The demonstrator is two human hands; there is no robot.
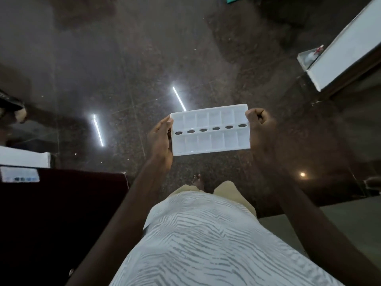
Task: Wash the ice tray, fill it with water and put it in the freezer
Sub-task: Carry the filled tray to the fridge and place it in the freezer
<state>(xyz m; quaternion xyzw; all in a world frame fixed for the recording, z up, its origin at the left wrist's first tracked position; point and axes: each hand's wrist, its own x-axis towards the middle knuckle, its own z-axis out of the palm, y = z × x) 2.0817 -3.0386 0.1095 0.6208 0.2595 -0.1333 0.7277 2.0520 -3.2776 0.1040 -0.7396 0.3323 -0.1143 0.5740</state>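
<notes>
It was hard to tell if the white ice tray had water in its cups. The left hand gripped one short end, its fingers partly hidden. The right hand curled round the other end. Both held the tray out in front, above the dark floor.

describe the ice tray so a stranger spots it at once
Over the dark speckled floor, mid-view, the left hand and right hand hold one thing by its short ends. That ice tray is the only white rectangle with six dark oval holes between two rows of compartments.
</notes>
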